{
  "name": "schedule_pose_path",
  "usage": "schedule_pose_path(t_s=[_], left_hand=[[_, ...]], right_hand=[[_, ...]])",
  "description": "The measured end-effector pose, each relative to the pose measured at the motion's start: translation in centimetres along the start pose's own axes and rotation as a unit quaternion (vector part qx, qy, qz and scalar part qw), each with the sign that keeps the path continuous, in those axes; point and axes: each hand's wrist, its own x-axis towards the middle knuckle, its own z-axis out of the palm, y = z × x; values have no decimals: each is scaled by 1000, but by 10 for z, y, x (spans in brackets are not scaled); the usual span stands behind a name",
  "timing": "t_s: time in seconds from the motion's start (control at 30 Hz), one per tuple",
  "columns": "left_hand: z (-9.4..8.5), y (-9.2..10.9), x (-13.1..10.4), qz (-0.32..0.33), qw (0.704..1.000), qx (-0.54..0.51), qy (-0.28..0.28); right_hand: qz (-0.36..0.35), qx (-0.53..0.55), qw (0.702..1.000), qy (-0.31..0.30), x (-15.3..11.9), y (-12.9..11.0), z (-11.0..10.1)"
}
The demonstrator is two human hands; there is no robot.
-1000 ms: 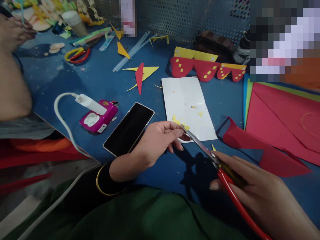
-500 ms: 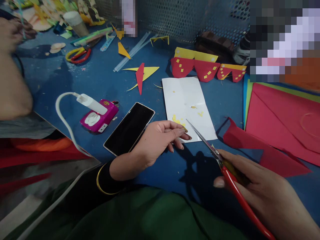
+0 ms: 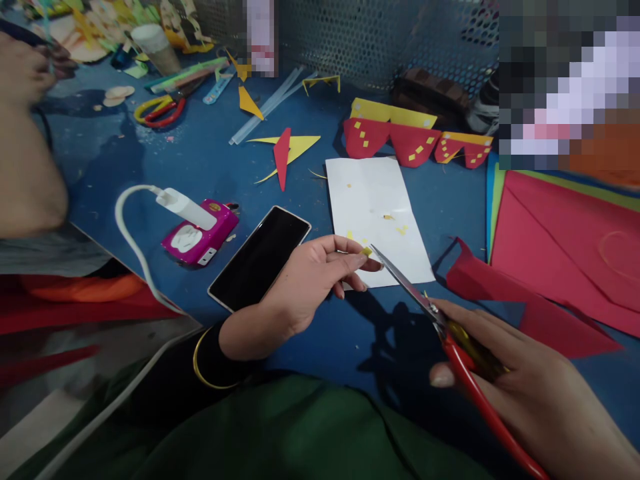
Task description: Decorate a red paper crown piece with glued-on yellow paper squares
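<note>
Between thumb and forefinger, my left hand pinches a small yellow paper piece above the lower edge of a white sheet. My right hand is wrapped round scissors with red and yellow handles. Their blades look closed, and the tip points at the yellow piece, close by it. Tiny yellow paper bits lie on the white sheet. Beyond it stand red and yellow paper cut-outs dotted with yellow squares. Under my left forearm lies a phone.
A magenta power adapter with a white plug and cable sits left of the phone. Red paper is stacked at right, with a loose red strip. More scissors and glue sticks lie farther back. Another person's arm is at left.
The yellow piece shows more clearly at my left fingertips, now turned slightly. The scissors' tip has dropped a little, staying near my left fingers. The whole view has shifted slightly.
</note>
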Motion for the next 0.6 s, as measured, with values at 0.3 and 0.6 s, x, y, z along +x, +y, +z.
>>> schedule_pose_path(t_s=[0.3, 0.6], left_hand=[[1, -1, 0, -26, 999, -18, 8], [0, 0, -1, -21, 1000, -13, -9]], right_hand=[[-13, 14, 1000, -11, -2, -1, 2], [-27, 25, 999, -1, -3, 2, 4]])
